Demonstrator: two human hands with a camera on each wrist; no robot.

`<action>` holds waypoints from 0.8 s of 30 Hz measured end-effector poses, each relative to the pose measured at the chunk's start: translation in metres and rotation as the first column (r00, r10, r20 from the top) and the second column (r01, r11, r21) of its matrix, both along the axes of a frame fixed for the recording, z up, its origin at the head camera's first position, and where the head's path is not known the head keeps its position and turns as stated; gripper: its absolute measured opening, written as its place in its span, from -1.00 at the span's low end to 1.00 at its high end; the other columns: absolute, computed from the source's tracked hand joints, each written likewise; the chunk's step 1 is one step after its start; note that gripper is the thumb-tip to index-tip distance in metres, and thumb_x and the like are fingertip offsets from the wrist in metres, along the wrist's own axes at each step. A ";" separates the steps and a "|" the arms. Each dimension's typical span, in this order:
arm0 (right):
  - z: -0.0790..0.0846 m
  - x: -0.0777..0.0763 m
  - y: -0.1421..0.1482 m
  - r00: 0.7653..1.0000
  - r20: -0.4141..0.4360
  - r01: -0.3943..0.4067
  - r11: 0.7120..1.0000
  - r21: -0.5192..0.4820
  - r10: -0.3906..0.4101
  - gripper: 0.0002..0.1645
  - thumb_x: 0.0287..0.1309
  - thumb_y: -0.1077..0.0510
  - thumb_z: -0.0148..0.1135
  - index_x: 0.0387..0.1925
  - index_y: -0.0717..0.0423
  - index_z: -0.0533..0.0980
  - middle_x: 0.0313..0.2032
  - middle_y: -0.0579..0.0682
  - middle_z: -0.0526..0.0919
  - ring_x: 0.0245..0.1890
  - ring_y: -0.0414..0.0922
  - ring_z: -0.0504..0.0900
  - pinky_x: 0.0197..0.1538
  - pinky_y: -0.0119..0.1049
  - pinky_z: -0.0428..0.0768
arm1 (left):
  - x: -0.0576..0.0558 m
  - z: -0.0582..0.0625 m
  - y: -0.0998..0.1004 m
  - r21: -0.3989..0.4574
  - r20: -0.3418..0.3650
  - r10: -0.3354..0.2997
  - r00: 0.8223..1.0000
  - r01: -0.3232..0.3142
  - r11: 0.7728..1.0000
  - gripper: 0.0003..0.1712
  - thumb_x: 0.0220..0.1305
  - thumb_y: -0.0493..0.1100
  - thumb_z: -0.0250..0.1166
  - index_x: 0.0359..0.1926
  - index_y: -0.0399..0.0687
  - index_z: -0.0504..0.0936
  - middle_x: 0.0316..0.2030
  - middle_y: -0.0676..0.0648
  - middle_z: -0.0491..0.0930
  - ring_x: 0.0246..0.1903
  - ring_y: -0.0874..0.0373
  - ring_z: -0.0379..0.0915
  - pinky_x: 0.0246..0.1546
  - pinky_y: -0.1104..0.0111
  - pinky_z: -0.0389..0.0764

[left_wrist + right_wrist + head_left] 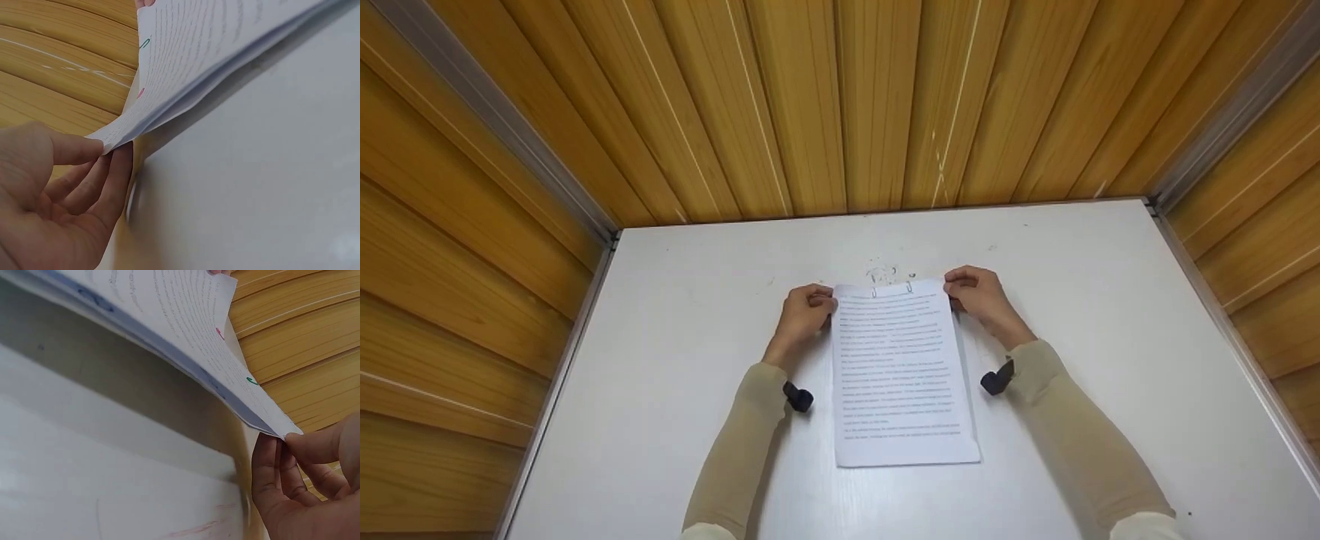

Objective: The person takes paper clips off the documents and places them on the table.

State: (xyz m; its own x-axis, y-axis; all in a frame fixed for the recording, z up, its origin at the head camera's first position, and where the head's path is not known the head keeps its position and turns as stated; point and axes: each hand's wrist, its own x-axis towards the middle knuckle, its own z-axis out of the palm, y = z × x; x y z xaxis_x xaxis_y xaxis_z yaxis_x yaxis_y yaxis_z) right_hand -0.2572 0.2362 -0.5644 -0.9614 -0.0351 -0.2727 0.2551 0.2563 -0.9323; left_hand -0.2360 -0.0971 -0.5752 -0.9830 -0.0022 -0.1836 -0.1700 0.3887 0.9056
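A stack of printed paper sheets (896,375) lies over the white table, its far edge raised a little. Two paper clips sit on that far edge: a pink one (220,333) and a green one (252,381). My left hand (806,315) pinches the far left corner between thumb and fingers. At the far right corner, my right hand (979,300) pinches the sheets the same way. Both wrist views show the thumb (79,149) on top and the fingers underneath. The sheets part slightly along their side edges.
The white table (660,390) spreads around the papers, with small dark marks (881,271) beyond their far edge. Wood-patterned panels (810,112) stand behind the table and on both sides. A dark wrist device (799,397) hangs inside each sleeve.
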 end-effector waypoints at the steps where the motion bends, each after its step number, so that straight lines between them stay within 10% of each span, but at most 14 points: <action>1: 0.000 0.000 0.000 1.000 0.000 0.004 1.000 -0.013 -0.004 -0.70 0.51 0.30 0.18 0.17 0.35 0.53 -0.07 0.11 0.64 -0.16 -0.15 0.69 -0.11 -0.38 0.69 | 0.000 -0.001 0.000 0.010 0.003 -0.002 1.000 0.002 1.000 -0.68 0.50 -0.21 0.30 0.18 -0.25 0.70 -0.17 -0.12 0.77 -0.30 0.16 0.64 -0.32 0.40 0.63; 8: 0.000 0.003 0.002 1.000 0.001 0.008 0.998 -0.068 -0.008 -0.68 0.53 0.29 0.19 0.22 0.32 0.53 -0.01 0.11 0.63 -0.08 -0.15 0.67 -0.05 -0.38 0.69 | 0.004 -0.004 0.001 0.127 0.048 0.002 0.999 -0.008 0.992 -0.63 0.50 -0.19 0.30 0.22 -0.28 0.68 -0.30 -0.09 0.73 -0.48 0.21 0.51 -0.50 0.43 0.47; 17: 0.005 0.011 0.001 0.998 -0.064 0.011 0.998 -0.057 -0.014 -0.65 0.54 0.24 0.20 0.22 0.33 0.52 0.03 0.15 0.62 -0.08 -0.16 0.64 0.02 -0.33 0.65 | 0.011 -0.011 0.004 0.327 0.055 -0.007 0.998 -0.011 0.945 -0.66 0.53 -0.19 0.31 0.20 -0.26 0.70 -0.12 -0.18 0.84 -0.24 0.07 0.80 -0.23 0.37 0.69; 24: 0.004 0.014 0.000 0.997 -0.071 0.022 0.997 -0.077 -0.028 -0.68 0.54 0.26 0.20 0.21 0.31 0.53 0.07 0.16 0.61 -0.05 -0.13 0.64 0.04 -0.31 0.65 | 0.017 -0.018 0.006 0.312 0.023 0.060 0.998 -0.064 0.948 -0.64 0.53 -0.16 0.32 0.22 -0.23 0.71 -0.16 -0.13 0.82 -0.27 0.13 0.74 -0.21 0.40 0.66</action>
State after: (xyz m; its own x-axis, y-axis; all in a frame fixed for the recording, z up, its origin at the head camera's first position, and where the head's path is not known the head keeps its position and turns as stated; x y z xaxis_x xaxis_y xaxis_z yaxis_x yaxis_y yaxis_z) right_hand -0.2437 0.2361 -0.5602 -0.9793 -0.0286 -0.2004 0.1923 0.1785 -0.9650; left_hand -0.2186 -0.0913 -0.5934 -0.9803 -0.0034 -0.1976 -0.1973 0.0748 0.9775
